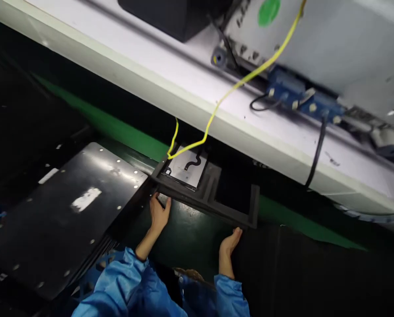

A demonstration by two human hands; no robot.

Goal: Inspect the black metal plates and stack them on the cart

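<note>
My left hand [159, 214], thumb spread, and half-curled right hand [229, 244] meet the dark tray [197, 200] at its near corners; their grip I can't quite tell. A silver panel [182, 169] lies in its left side.

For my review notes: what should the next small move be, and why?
Probably ease the yellow cable aside with the left hand: in view it overlaps the silver panel, while the right hand is at the near edge of the dark tray.
</note>
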